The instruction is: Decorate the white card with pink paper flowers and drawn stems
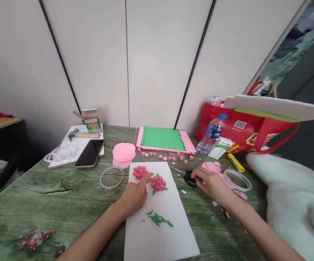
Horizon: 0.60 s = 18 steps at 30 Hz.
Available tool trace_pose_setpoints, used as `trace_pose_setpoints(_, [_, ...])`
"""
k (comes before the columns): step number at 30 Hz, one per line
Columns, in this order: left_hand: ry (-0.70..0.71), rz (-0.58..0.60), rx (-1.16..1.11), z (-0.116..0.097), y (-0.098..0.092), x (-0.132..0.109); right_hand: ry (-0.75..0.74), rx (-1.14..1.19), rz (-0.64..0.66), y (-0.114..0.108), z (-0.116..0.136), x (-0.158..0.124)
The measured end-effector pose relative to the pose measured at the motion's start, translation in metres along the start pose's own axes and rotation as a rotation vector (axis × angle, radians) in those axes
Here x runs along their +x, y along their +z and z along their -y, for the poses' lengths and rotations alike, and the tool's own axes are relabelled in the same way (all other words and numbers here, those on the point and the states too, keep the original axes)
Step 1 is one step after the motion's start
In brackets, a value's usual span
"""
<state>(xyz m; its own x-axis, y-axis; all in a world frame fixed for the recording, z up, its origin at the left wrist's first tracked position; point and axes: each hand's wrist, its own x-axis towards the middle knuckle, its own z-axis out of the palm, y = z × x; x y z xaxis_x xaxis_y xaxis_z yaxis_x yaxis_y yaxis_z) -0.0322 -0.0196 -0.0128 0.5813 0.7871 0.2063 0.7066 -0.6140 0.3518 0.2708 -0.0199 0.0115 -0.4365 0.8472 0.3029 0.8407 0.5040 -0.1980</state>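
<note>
A white sheet (170, 203) lies on the green table in front of me. Two clusters of small pink paper buds sit on it, the left cluster (139, 171) and the right cluster (158, 183) with green leaves. Loose green leaf cut-outs (159, 218) lie lower on the sheet. My left hand (134, 195) rests on the sheet, its index finger stretched toward the gap between the clusters. My right hand (211, 183) is closed in a pinch beside black scissors (186, 175), off the sheet's right edge; what it pinches is too small to make out.
A stack of pink circles (123, 152), a tape ring (111, 177), a phone (89, 153), beads and a hammer lie to the left. Green and pink sheets (163, 139), scattered pink buds, a water bottle (211, 134), a red bag, a glue stick and a second tape ring (237, 179) lie behind and right.
</note>
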Motion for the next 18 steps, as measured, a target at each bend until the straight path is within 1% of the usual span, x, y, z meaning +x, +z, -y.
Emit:
trace_pose_setpoints(3, [-0.006,0.043,0.020,-0.002,-0.002,0.002,-0.036,0.048,0.021,0.004,0.010,-0.004])
trace_pose_setpoints(6, [-0.045,0.078,0.053,-0.005,-0.003,0.003,-0.068,0.055,0.069,0.007,0.026,-0.002])
trace_pose_setpoints(9, [-0.071,0.081,0.066,-0.008,-0.003,0.004,-0.096,0.050,0.115,0.006,0.043,0.004])
trace_pose_setpoints(12, [-0.070,0.072,0.075,-0.008,-0.001,0.004,-0.102,0.053,0.142,0.004,0.054,0.012])
trace_pose_setpoints(15, [-0.052,0.045,0.052,-0.005,0.001,0.002,-0.064,0.071,0.110,0.005,0.055,0.021])
trace_pose_setpoints(18, [-0.034,0.007,0.026,-0.001,0.003,0.001,0.018,0.072,0.067,0.008,0.047,0.032])
